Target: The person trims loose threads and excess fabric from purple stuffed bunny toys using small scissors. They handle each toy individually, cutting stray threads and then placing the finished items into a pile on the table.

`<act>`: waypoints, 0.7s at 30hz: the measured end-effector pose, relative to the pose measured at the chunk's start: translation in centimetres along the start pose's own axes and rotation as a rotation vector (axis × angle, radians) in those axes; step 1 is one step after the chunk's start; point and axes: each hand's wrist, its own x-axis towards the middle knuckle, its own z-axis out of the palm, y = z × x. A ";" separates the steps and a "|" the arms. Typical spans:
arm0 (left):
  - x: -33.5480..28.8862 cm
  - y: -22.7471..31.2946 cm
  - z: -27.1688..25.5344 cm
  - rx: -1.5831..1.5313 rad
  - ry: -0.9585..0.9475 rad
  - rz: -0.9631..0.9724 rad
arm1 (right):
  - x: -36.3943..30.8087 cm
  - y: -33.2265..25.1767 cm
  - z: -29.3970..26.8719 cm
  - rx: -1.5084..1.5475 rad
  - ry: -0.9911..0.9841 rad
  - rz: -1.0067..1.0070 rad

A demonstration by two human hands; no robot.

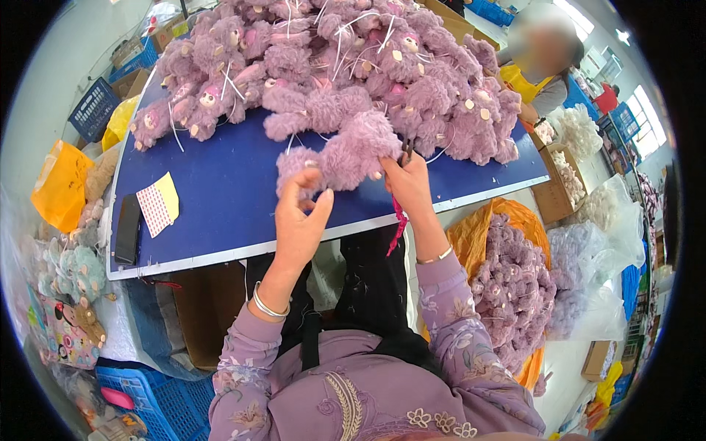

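A fluffy lilac plush toy (pixel 360 151) lies at the front of the blue table, its face out of sight. My left hand (pixel 300 217) is at its left end, thumb and index finger apart, fingertips touching the fur. My right hand (pixel 410 184) is closed at the toy's right end. Dark blades of a pair of scissors (pixel 407 150) stick up from its fingers, and a bright pink strip (pixel 398 226) hangs below that hand. Just behind lies another lilac plush toy (pixel 327 110).
A large heap of lilac plush toys (pixel 397 66) with white strings covers the back of the blue table (pixel 220 198). A phone (pixel 127 229) and a sticker sheet (pixel 156 209) lie at left. An orange sack of plush toys (pixel 515 287) stands right; a co-worker (pixel 540 62) is behind.
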 end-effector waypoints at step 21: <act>3.0 4.0 -5.3 0.149 -0.571 0.034 | -3.2 -4.3 -2.3 -0.104 -0.312 0.146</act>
